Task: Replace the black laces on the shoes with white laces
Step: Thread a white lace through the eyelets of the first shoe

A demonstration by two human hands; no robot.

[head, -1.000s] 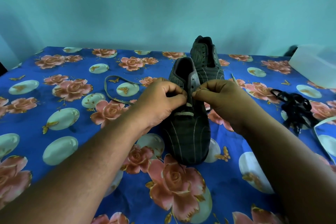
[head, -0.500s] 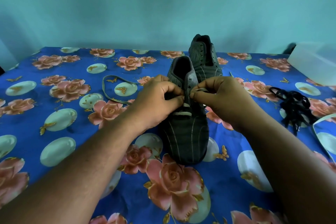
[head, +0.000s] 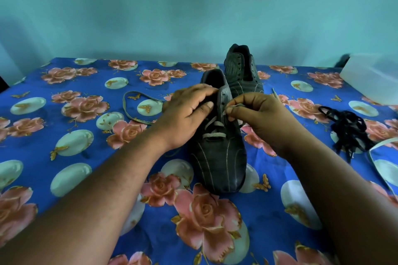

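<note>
Right hand point(head: 261, 118) pinches white lace point(head: 215, 129) end at near shoe point(head: 217, 153) right eyelets; left hand point(head: 187, 112) grips left flap. Lace runs crosswise; next eyelet lies heelward, right hand nearer.

Lace tip point(head: 233, 107) hidden (right fingers); plastic box point(head: 372, 79) blurred

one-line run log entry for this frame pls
step: lacing near shoe | left hand: holds shoe's left side | right hand: pinches white lace end | far shoe: unlaced | black laces: removed, right
</note>
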